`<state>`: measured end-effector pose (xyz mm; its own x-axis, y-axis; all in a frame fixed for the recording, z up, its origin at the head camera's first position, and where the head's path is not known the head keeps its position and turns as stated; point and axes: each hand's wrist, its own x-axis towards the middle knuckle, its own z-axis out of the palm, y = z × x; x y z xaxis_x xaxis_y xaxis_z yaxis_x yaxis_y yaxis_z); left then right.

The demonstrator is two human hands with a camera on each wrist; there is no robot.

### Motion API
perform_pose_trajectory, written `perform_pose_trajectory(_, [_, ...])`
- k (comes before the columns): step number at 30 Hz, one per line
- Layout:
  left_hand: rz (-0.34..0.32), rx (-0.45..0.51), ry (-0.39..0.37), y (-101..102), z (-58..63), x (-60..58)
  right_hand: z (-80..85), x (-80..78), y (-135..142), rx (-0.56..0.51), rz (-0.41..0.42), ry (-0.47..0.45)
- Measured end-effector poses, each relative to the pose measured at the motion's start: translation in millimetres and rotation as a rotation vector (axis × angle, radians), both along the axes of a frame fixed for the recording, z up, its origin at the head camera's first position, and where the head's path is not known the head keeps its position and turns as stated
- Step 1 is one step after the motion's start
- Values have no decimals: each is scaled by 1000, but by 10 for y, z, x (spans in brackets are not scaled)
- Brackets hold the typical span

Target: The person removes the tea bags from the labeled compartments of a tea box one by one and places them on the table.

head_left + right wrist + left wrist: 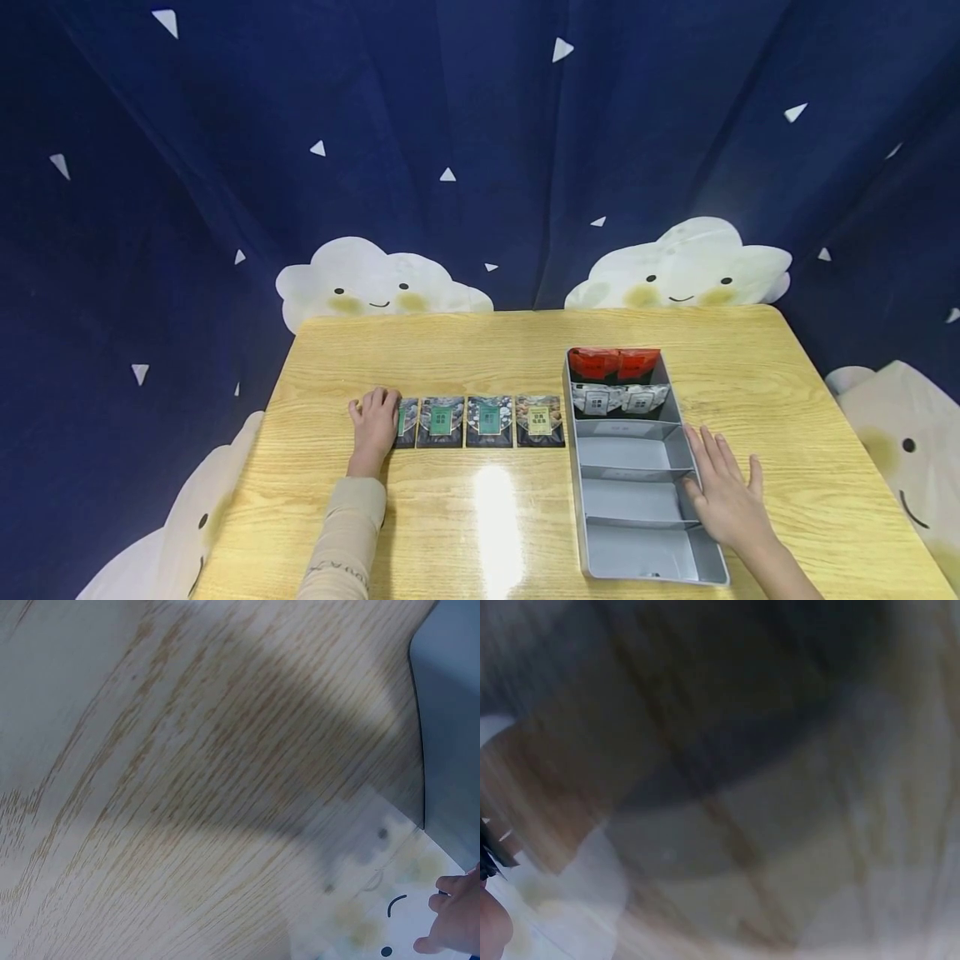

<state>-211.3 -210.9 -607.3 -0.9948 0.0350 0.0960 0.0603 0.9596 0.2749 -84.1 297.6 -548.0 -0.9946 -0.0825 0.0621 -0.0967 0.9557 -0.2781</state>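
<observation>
My left hand [372, 423] is over the left end of a row of flat dark packets, its curled fingers gripping the leftmost green-labelled packet [407, 422] and covering much of it. A dark packet corner [490, 853] shows beside a fingertip in the left wrist view. To the right lie two more green-labelled packets, one [441, 422] and another [489, 421], then a yellow-labelled packet [539, 421]. My right hand [726, 493] rests along the right wall of a grey divided box [579, 500], fingers spread and straight, thumb over the rim.
In the box's rearmost compartment stand red packets [615, 364]; white packets [621, 400] stand in the one before it. Several front compartments show bare grey floors. Behind the wooden table [450, 350] hangs a navy curtain [480, 150] with cloud shapes.
</observation>
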Motion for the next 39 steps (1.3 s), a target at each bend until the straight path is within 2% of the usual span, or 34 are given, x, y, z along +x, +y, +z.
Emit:
perform_pose_trajectory(11, [12, 11, 22, -1, 35, 1, -26, -26, -1, 1, -3, 13])
perform_pose_trajectory(23, [49, 73, 50, 46, 90, -12, -27, -29, -1, -3, -4, 2])
perform_pose_trajectory(30, [29, 54, 123, 380, 169, -37, -7, -14, 7, 7, -5, -10])
perform_pose_trajectory(35, [-18, 26, 170, 741, 234, -54, -4, -4, 17, 15, 1, -3])
perform_pose_trajectory(39, [-54, 44, 175, 1077, 319, -41, -12, -4, 25, 23, 3, 1])
